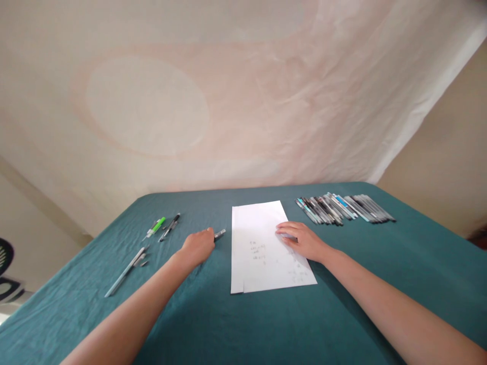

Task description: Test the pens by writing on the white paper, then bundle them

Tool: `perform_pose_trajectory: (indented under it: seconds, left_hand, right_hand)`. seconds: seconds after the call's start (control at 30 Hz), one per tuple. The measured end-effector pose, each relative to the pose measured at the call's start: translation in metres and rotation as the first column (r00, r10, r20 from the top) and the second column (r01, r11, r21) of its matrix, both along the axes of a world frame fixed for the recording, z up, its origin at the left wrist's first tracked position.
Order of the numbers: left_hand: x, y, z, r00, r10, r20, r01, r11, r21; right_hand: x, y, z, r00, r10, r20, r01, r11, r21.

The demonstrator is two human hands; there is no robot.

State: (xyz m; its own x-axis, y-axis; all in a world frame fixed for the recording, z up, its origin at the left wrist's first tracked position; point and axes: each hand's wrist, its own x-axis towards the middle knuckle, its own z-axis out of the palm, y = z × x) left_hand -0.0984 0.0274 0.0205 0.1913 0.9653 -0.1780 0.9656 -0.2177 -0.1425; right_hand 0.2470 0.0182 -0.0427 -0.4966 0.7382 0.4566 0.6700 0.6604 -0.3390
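Pale cloth [266,111] hangs beyond the table [190,329], which has a dark green cover. On it, in front of me, lies a sheet of paper [254,218], upright to my view, so its faint writing [257,252] probably sits within easy reading. A row of pens [345,208] lies side by side at the far right, perhaps so each can be seen singly. My right hand [302,241] rests on the paper's right edge, fingers loosely spread and pinching nothing, likely to keep it from sliding. My left hand [198,247] is curled around a pen [219,234] just left of the paper; its clear end pokes out toward the sheet. My fingers hide the rest, so I cannot tell whether it touches the table. Farther left lie a long grey pen [125,271], a dark pen [170,226], a bright green pen [158,225] and some small pieces [143,260].
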Motion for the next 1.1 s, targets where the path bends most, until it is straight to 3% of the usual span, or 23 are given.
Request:
perform_pose_trajectory:
  seconds: [0.2,0.33,0.47,0.7,0.83,0.97,1.1]
  left_hand:
    - [0.024,-0.021,0.014,0.992,-0.116,0.050,0.119,0.991,-0.059]
    - [0.062,-0.040,-0.001,0.950,-0.307,0.057,0.306,0.952,0.015]
    - [0.084,-0.050,-0.013,0.938,-0.340,0.069,0.339,0.940,0.026]
    - [0.072,-0.055,0.009,0.907,-0.332,0.260,0.355,0.934,-0.043]
    - [0.068,-0.050,0.007,0.897,-0.315,0.309,0.343,0.939,-0.039]
    - [0.067,-0.047,0.004,0.904,-0.287,0.318,0.317,0.947,-0.045]
    - [0.066,-0.049,0.006,0.911,-0.289,0.294,0.310,0.950,-0.025]
  right_hand:
    - [0.001,0.003,-0.003,1.000,0.018,-0.024,-0.017,1.000,0.015]
    - [0.002,0.005,-0.004,1.000,0.019,-0.006,-0.019,1.000,-0.002]
    - [0.002,0.005,-0.005,1.000,0.022,-0.004,-0.022,1.000,0.000]
    - [0.002,0.005,-0.002,1.000,0.023,-0.011,-0.023,1.000,-0.002]
    - [-0.014,-0.009,0.015,0.998,0.051,-0.026,-0.052,0.998,-0.031]
    - [-0.041,-0.035,0.038,0.983,0.181,0.018,-0.180,0.981,-0.066]
    - [-0.057,-0.047,0.042,0.973,0.223,0.066,-0.218,0.973,-0.078]
